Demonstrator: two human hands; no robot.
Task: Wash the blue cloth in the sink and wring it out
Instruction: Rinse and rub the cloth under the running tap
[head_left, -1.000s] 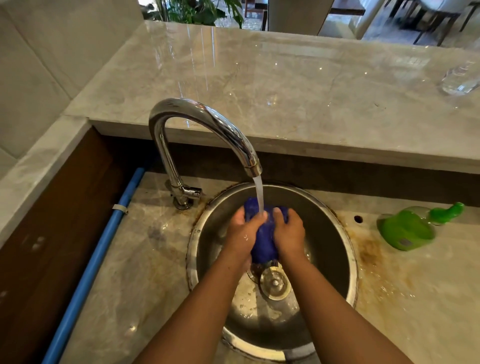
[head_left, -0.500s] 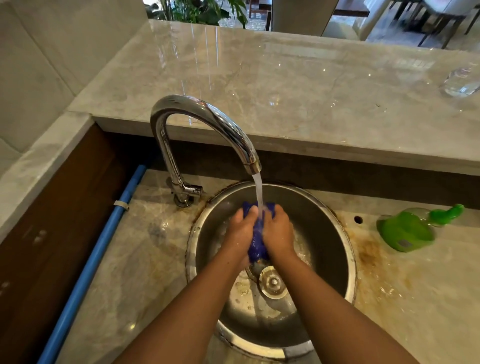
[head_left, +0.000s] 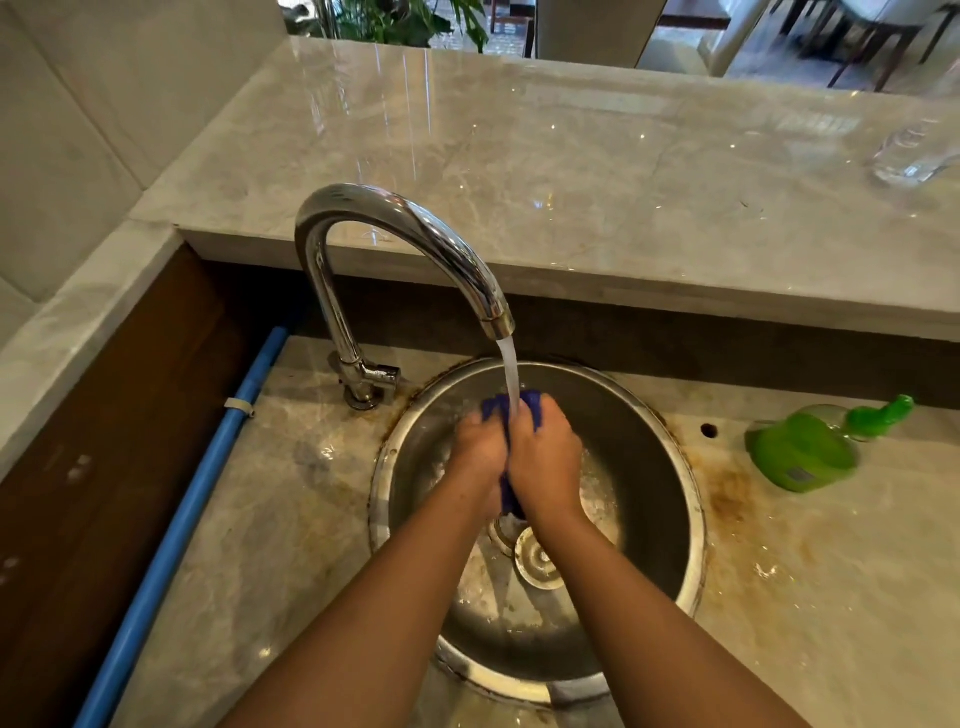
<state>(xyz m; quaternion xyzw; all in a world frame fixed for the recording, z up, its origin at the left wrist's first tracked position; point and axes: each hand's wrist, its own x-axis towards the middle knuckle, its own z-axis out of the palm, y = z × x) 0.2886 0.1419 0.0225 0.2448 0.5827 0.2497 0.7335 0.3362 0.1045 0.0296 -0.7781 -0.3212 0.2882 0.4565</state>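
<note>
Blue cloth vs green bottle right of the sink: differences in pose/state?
The crumpled blue cloth is gripped between the left hand and right hand; the green plastic bottle lies untouched. The cloth is under the running water over the round steel sink; the bottle lies on its side on the stained stone counter. Both are brightly coloured.

Only two forearms and two hands of the person show. The left forearm (head_left: 374, 613) and the right forearm (head_left: 649, 613) are bare along their whole visible length, from the wrists to the picture's lower edge. They are broad near that edge and taper toward the wrists. Their surfaces look smooth, with a soft sheen along the upper sides. The left hand (head_left: 480, 441) is smeared by blur (its knuckles cannot be made out). The right hand (head_left: 545, 462) is sharper: a rounded back with low knuckle ridges, bare like the arms.
</note>
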